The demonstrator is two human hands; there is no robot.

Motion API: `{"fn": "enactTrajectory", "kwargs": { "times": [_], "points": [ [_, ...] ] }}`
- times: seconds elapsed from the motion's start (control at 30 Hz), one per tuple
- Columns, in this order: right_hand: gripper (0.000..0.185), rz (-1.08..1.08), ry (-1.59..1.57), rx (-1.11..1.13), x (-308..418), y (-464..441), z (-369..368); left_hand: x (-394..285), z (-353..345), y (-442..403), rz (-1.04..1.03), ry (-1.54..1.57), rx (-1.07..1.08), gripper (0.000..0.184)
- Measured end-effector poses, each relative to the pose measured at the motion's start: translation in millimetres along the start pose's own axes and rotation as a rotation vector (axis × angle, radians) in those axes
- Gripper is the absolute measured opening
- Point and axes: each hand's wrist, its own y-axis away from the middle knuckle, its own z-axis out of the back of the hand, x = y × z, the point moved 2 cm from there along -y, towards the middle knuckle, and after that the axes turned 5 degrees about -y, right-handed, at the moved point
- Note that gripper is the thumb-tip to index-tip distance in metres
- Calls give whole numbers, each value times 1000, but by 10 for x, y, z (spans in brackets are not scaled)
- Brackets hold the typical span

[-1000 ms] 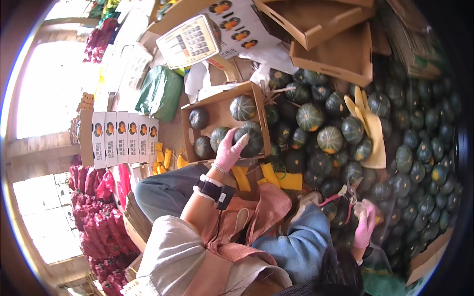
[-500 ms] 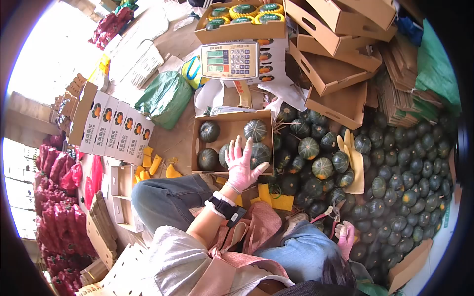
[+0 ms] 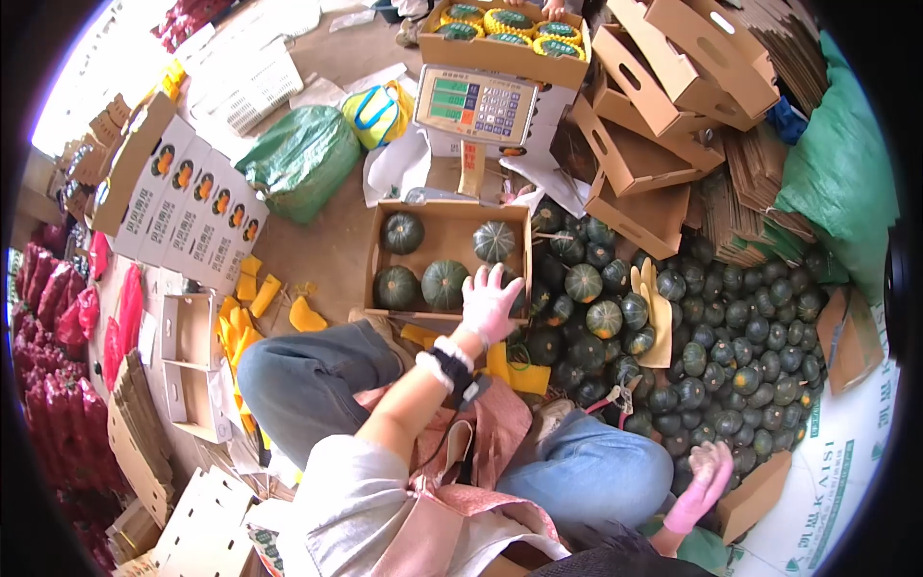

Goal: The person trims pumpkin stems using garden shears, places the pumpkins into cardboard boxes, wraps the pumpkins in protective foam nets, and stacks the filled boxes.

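In the head view, my left hand (image 3: 490, 306), in a pale pink glove, rests with fingers spread at the front right corner of an open cardboard box (image 3: 463, 213). A dark green pumpkin under it is largely covered by the hand. Beside it sits another pumpkin (image 3: 443, 286), and more lie in the same box. My right hand (image 3: 705, 486), in a pink glove with soiled fingers, is raised beside my knee near the pumpkin pile. Its fingers are apart, with nothing visible in them. Red-handled pruning shears (image 3: 619, 396) lie near my knee, away from both hands.
A scale display (image 3: 476, 106) stands behind the box. Another person's hands touch a box of netted pumpkins (image 3: 510, 50) at the back. Stacked cartons (image 3: 654, 96) and a large pumpkin pile (image 3: 721, 356) fill the right. A yellow glove (image 3: 656, 317) lies on the pile. Printed boxes (image 3: 187, 197) stand left.
My left hand has shifted from the middle pumpkin to the box's front right corner. My right hand has moved away from the shears, lower right. The camera view has shifted.
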Motion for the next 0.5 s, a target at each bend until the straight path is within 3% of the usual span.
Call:
{"fn": "enactTrajectory", "kwargs": {
  "times": [0.07, 0.13, 0.2, 0.23, 0.33, 0.4, 0.47, 0.5],
  "points": [
    [39, 113, 50, 57, 336, 93, -55, 75, -1, -124, 34, 183, 83, 79],
    [39, 134, 61, 241, 606, 216, -339, 105, 62, -228, 40, 153, 153, 77],
    [42, 344, 519, 419, 592, 252, -513, 96, 165, -308, 17, 140, 293, 76],
    [42, 383, 628, 394, 693, 236, -623, 93, 127, -308, 11, 135, 263, 75],
    [41, 241, 555, 300, 596, 237, -597, 150, 165, -266, -15, 198, 256, 77],
    [40, 260, 579, 312, 588, 223, -585, 210, 181, -231, 18, 259, 237, 87],
    [39, 274, 596, 333, 587, 207, -587, 212, 262, -166, 4, 198, 117, 112],
    [39, 258, 598, 325, 589, 188, -596, 194, 349, -136, 2, 232, 69, 112]
  ]
}}
